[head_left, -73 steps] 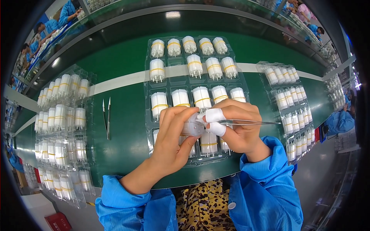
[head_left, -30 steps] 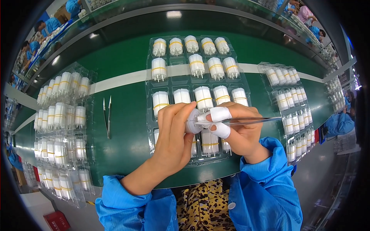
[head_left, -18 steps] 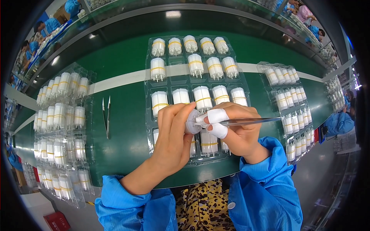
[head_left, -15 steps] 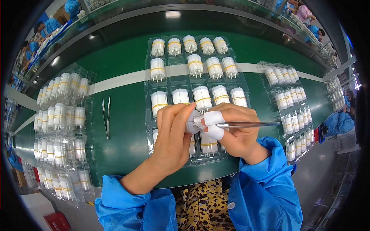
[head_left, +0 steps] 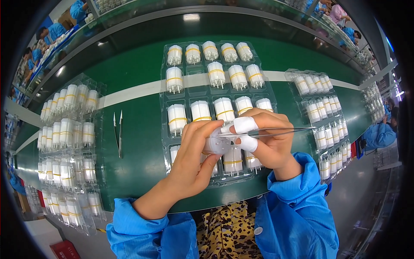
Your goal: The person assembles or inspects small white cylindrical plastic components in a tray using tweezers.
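Note:
Above the middle tray, my left hand [head_left: 189, 162] grips a whitish, translucent round part [head_left: 217, 146] between fingers and thumb, its end face turned toward my right hand. Metal tweezers [head_left: 286, 131] lie in my right hand [head_left: 275, 144], whose thumb and index finger are wrapped in white tape. The two arms of the tweezers stand slightly apart, and their tips are at the face of the round part. What the tips touch there is too small to tell. Beneath my hands, the clear plastic tray [head_left: 198, 91] carries several white cylinders [head_left: 224, 108] with yellow bands and metal pins.
A second pair of tweezers [head_left: 118, 136] lies on the green tabletop [head_left: 138, 112] at the left. Stacked trays of white cylinders stand at the left [head_left: 67, 131] and right [head_left: 321, 110]. A metal rail [head_left: 207, 8] runs along the far side. Several people in blue work farther off.
The round part has tilted so that more of its end face shows. The tweezers' arms have spread apart, and my right finger and thumb have opened a little.

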Demonstrator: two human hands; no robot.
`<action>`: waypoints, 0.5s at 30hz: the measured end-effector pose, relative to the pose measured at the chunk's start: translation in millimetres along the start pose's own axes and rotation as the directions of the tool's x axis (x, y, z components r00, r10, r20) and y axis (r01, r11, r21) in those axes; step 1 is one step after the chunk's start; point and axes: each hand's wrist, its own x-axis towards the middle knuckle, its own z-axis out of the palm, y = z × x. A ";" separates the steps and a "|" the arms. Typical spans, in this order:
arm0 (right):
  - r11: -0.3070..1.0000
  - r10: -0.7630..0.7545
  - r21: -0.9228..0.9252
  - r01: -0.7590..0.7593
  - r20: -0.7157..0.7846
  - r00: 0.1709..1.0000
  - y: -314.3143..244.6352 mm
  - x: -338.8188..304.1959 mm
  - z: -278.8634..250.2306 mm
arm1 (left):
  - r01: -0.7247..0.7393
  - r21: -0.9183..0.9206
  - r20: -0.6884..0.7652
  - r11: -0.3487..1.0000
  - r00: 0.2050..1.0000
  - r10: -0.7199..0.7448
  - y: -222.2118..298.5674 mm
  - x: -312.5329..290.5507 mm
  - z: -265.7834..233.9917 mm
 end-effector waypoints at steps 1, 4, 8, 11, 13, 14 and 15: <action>1.000 -0.011 0.006 0.011 0.000 1.000 0.5 0.0 0.1 | 0.001 0.000 0.000 1.000 1.000 -0.001 -0.1 0.0 -0.2; 1.000 -0.010 -0.019 0.011 0.027 1.000 -0.4 2.3 -0.3 | 0.010 0.006 0.008 1.000 1.000 -0.010 -0.6 -0.4 -1.1; 1.000 0.016 -0.022 -0.015 0.009 1.000 -1.9 -0.1 0.5 | 0.011 -0.013 0.009 1.000 1.000 -0.011 -2.7 -0.9 0.1; 0.999 0.035 0.003 -0.035 -0.032 0.999 -3.7 -0.5 1.5 | 0.012 -0.015 0.004 1.000 1.000 -0.012 -2.1 -1.2 0.7; 0.999 0.050 -0.009 -0.050 -0.021 0.999 -4.9 0.1 1.6 | 0.007 -0.011 -0.002 1.000 1.000 -0.007 -2.1 -1.1 1.1; 0.999 0.049 -0.009 -0.049 -0.021 0.999 -4.4 0.5 1.7 | -0.002 -0.001 -0.006 1.000 1.000 0.002 -2.7 -1.0 1.4; 0.999 0.033 -0.024 -0.033 -0.016 0.999 -3.8 0.9 1.5 | -0.012 0.010 -0.008 1.000 1.000 0.012 -2.8 -0.9 1.7</action>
